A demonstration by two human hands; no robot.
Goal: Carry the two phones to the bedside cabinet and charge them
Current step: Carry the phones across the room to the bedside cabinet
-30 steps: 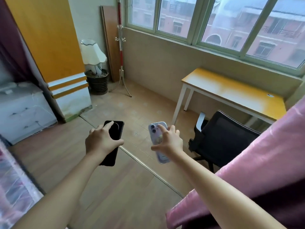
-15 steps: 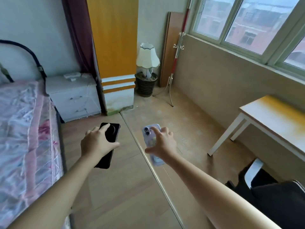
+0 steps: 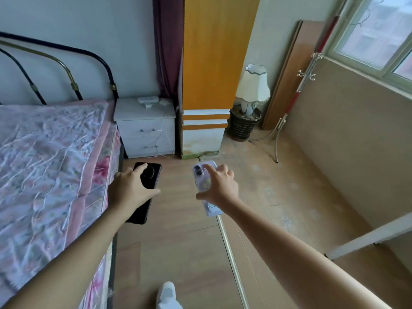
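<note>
My left hand (image 3: 129, 192) grips a black phone (image 3: 151, 175), back side up, held out over the wooden floor beside the bed. My right hand (image 3: 219, 187) grips a light purple phone (image 3: 200, 172) in a clear case, camera end pointing away from me. The white bedside cabinet (image 3: 145, 128) stands ahead against the wall, between the bed and an orange wardrobe. On its top lie white chargers (image 3: 148, 100), and thin white cables (image 3: 163, 134) hang down its front. Both phones are about a body length short of the cabinet.
A bed with a pink floral cover (image 3: 51, 170) and a metal headboard fills the left. An orange wardrobe (image 3: 214, 63) stands right of the cabinet, then a lamp on a dark basket (image 3: 249, 108) and a coat stand (image 3: 296, 94). A white table leg (image 3: 370, 237) juts in at right. My white shoe (image 3: 167, 295) is below.
The view has swung left from the yellow desk and chair toward the bed and cabinet. Both hands keep the same hold on the phones while the cabinet has come closer.
</note>
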